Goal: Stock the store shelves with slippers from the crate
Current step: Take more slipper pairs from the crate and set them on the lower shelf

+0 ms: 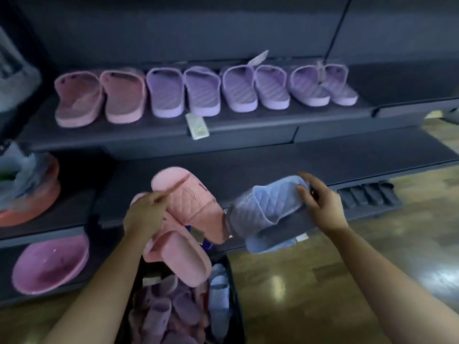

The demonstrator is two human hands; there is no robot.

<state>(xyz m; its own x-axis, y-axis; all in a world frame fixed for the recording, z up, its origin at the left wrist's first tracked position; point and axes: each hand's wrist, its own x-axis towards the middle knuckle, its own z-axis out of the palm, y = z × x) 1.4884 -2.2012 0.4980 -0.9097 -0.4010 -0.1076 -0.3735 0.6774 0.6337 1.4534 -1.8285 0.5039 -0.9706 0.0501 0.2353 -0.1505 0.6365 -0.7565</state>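
Head view: mid-stocking, left hand (146, 214) grips pink slippers (193, 202), right hand (320, 204) grips blue slippers (268, 207); next, both need setting on shelf (248, 170).

Left hand (144, 214) grips pink slippers (191, 202); right hand (320, 204) grips blue slippers (268, 207) above crate (232, 281).

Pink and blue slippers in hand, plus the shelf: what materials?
Pink slippers: likely soft moulded foam or rubber, matte; quilted strap looks moulded in one piece. Blue slippers: same look, matte quilted strap. Shelf: probably painted metal, dark, smooth, thin front lip.
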